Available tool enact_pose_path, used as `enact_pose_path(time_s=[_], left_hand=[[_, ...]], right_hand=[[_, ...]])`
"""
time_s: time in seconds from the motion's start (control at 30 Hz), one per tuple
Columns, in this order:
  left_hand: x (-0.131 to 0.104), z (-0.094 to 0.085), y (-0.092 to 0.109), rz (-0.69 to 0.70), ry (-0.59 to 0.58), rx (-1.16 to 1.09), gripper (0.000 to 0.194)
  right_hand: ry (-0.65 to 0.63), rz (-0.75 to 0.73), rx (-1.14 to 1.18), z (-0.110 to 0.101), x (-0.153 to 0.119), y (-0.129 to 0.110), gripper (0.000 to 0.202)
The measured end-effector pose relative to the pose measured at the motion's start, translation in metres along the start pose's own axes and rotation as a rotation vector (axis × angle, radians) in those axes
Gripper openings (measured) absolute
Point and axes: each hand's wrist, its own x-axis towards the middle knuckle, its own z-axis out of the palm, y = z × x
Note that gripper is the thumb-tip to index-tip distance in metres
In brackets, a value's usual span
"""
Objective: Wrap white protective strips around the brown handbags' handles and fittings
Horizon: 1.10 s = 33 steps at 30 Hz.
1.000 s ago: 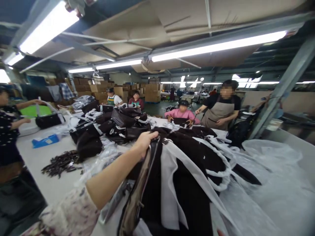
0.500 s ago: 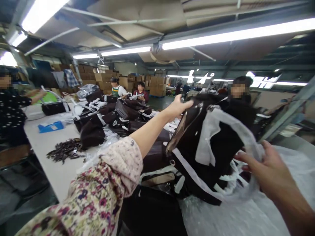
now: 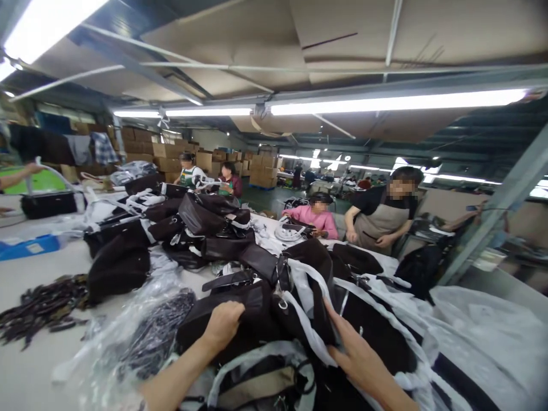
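Note:
My left hand (image 3: 221,326) is closed in a fist at the upper front of a dark brown handbag (image 3: 252,308); its fingertips are hidden. To the right, my right hand (image 3: 353,348) holds the side of this bag, beside a handle wrapped in white paper (image 3: 302,325). The thumb lies in front by the wrapping, and the fingers run up along the bag's dark side. A metal ring shows near the handle's end. Below my hands lies another bag with a beige zipped opening (image 3: 257,388). A black bag with a white-wrapped strap (image 3: 377,331) lies right of my right hand.
Many dark handbags (image 3: 201,214) are heaped across the table. Leftward are a pile of dark strips (image 3: 47,302), clear plastic (image 3: 107,342) and a blue tray (image 3: 29,246). White plastic sheeting (image 3: 492,337) covers the right side. Several people work around the table.
The bag I held raised at the right has come down onto the heap. My left hand has drawn back toward me, and my right hand has moved left. The view has shifted right.

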Motion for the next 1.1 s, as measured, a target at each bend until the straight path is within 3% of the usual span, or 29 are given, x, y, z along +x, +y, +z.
enact_pose_path(time_s=[0.1, 0.23, 0.4, 0.53, 0.67, 0.77, 0.87, 0.93, 1.03, 1.1], left_hand=[[0.012, -0.026, -0.018, -0.021, 0.076, -0.036, 0.013], [0.018, -0.079, -0.025, -0.027, 0.218, -0.097, 0.010], [0.013, -0.156, -0.020, -0.018, 0.408, -0.174, 0.012], [-0.009, -0.225, -0.028, -0.005, 0.554, -0.274, 0.017], [-0.043, -0.299, -0.035, -0.010, 0.706, -0.485, 0.033], [-0.064, -0.338, -0.028, 0.012, 0.767, -0.774, 0.041], [-0.076, -0.352, -0.010, 0.060, 0.753, -1.018, 0.042], [-0.079, -0.347, 0.004, 0.093, 0.690, -1.094, 0.043], [-0.081, -0.329, 0.024, 0.118, 0.571, -1.189, 0.046], [-0.079, -0.312, 0.035, 0.109, 0.506, -1.207, 0.048]], right_hand=[[0.046, 0.009, 0.046, -0.016, -0.002, 0.002, 0.075], [0.155, 0.068, 0.102, -0.017, -0.019, 0.013, 0.079], [0.037, 0.035, 0.173, 0.003, -0.027, 0.011, 0.085], [0.040, 0.056, 0.144, 0.015, -0.018, 0.017, 0.081], [-0.073, 0.050, -0.016, 0.017, -0.017, 0.026, 0.069], [-0.037, 0.025, -0.155, 0.006, -0.022, 0.000, 0.054], [0.110, 0.016, 0.030, -0.019, -0.035, -0.057, 0.060], [0.132, -0.088, 0.340, -0.037, -0.048, -0.095, 0.094], [-0.003, -0.235, 0.669, -0.052, -0.072, -0.130, 0.133], [-0.169, -0.261, 0.795, -0.051, -0.090, -0.133, 0.129]])
